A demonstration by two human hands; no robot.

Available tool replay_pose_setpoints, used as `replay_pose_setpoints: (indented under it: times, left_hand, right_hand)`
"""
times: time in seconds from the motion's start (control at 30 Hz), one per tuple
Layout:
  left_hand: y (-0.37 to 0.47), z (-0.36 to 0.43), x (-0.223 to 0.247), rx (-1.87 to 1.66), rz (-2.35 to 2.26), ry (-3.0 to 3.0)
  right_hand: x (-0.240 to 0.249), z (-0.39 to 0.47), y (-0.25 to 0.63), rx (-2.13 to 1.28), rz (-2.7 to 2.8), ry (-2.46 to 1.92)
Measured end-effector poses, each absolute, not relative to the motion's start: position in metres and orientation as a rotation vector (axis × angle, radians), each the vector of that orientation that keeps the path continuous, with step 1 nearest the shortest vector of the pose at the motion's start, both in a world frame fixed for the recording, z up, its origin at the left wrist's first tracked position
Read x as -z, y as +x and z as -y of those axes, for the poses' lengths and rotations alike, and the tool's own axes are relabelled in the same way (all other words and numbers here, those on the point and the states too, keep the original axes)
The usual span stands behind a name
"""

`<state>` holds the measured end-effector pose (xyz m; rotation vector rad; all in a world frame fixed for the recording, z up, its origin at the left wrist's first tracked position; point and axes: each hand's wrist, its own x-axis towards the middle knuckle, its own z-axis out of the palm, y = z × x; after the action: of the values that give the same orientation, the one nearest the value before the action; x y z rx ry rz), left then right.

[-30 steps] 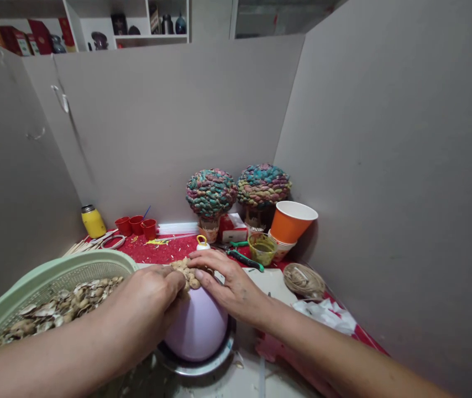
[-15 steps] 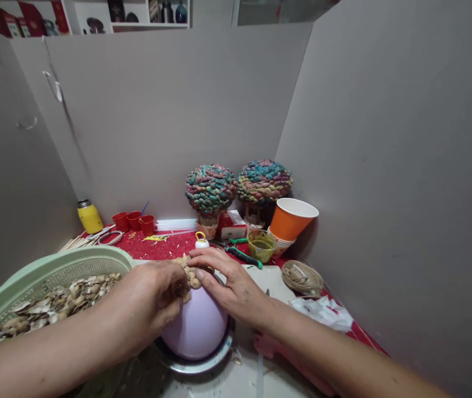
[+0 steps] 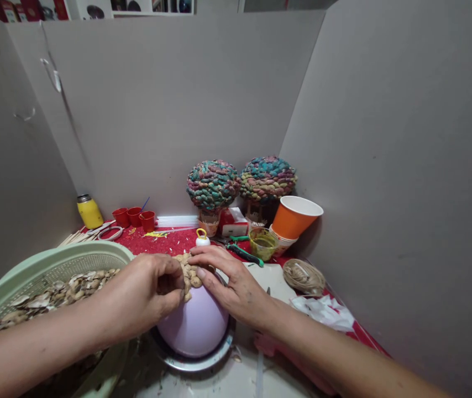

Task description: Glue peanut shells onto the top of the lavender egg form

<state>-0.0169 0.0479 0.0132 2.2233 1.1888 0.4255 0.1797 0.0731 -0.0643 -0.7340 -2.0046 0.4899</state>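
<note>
A smooth lilac balloon point(image 3: 197, 326) rests in a metal bowl point(image 3: 197, 365) in front of me. Tan peanut shells point(image 3: 190, 273) cover part of its top, packed side by side. My left hand point(image 3: 157, 287) is closed in a pinch at the left edge of the shell patch, its fingertips on a peanut shell point(image 3: 187, 296) against the balloon. Across the patch's right side lies my right hand point(image 3: 231, 284), fingers apart, steadying the balloon and touching the shells. Its outer fingertips are partly hidden.
A green colander point(image 3: 95, 251) of loose shells stands at the left. Behind are a white bottle with yellow loop point(image 3: 203, 238), green-handled pliers point(image 3: 245, 255), a plastic cup point(image 3: 263, 246), an orange paper cup point(image 3: 294, 218), twine point(image 3: 303, 276) and two colourful shell-covered balls point(image 3: 213, 186).
My left fingers have drawn slightly back and left from the shells, showing more of the patch. The right hand stays on the balloon. The view has tilted slightly downward.
</note>
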Motion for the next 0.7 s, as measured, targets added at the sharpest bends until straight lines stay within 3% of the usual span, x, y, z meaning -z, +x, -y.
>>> replay_pose_setpoints:
  times: [0.33,0.57,0.7]
  left_hand:
    - [-0.025,-0.048,-0.012,-0.563,-1.154,2.15]
    - [-0.031,-0.059,-0.008,-0.869,-1.303,2.129]
    - [-0.031,-0.073,0.012,-0.633,-1.243,2.243]
  right_hand:
    - [0.064,-0.076,0.181,-0.488,2.006,-0.731]
    - [0.064,-0.076,0.182,-0.474,2.021,-0.732]
    - [0.063,-0.075,0.185,-0.468,2.033,-0.752]
